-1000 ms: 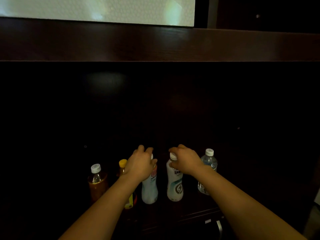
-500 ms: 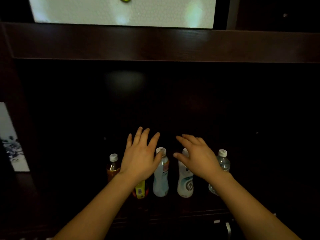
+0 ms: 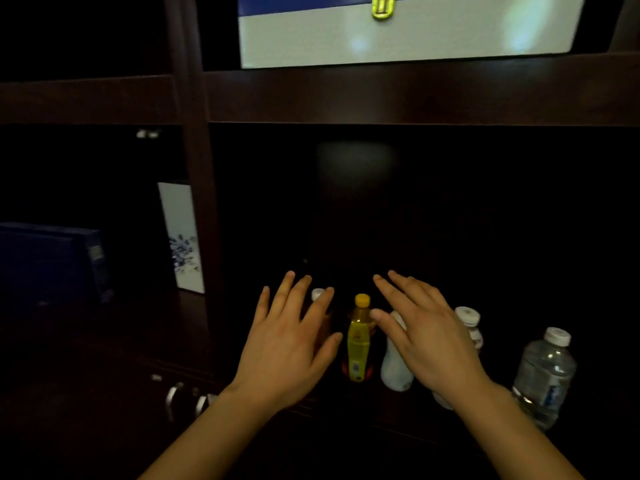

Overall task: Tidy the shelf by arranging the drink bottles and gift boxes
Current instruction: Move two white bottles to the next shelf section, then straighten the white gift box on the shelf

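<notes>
A row of drink bottles stands on a dark shelf. My left hand [image 3: 289,344] hovers open in front of a brown tea bottle [image 3: 318,295], of which only the white cap shows. A yellow-capped bottle [image 3: 359,341] stands between my hands. My right hand [image 3: 426,334] is open, fingers spread, in front of a pale bottle [image 3: 394,365] and a white-capped bottle [image 3: 469,322]. A clear water bottle [image 3: 543,372] stands at the far right. Neither hand holds anything.
In the left compartment a white gift box with a blue flower print [image 3: 181,237] stands upright, and a dark blue box [image 3: 52,261] sits further left. A blue and white box [image 3: 408,32] fills the shelf above. Metal drawer handles [image 3: 173,396] show below.
Both hands have let go of the bottle caps and opened with fingers spread. My view has turned left, bringing the left compartment and its boxes into sight.
</notes>
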